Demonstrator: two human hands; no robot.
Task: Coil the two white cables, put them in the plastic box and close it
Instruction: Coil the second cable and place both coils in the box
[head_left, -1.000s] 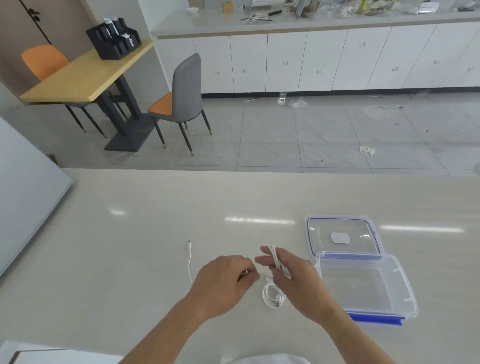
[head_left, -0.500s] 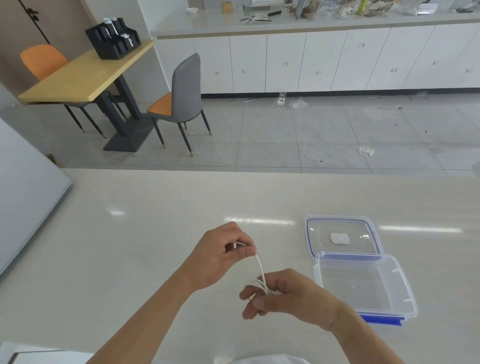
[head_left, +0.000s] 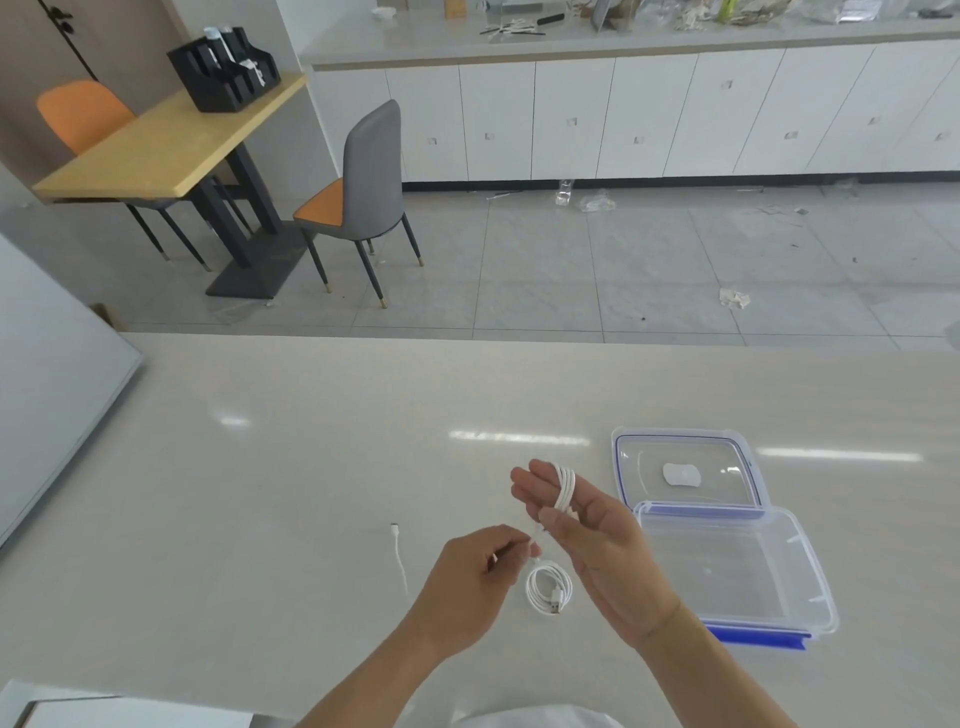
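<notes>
Winding the second cable (head_left: 565, 486) round our right hand (head_left: 587, 540), left hand (head_left: 475, 577) pinching its tail; first coil (head_left: 548, 590) lies on the bench (head_left: 311, 467) toward the near edge. Next, finish wrapping, then box (head_left: 737, 571) both.

Two hands: left hand (head_left: 470, 582), right hand (head_left: 597, 545). Two white cables: wound cable (head_left: 565, 486), coiled cable (head_left: 548, 592). One plastic box (head_left: 737, 577), one lid (head_left: 685, 470), two chairs.
</notes>
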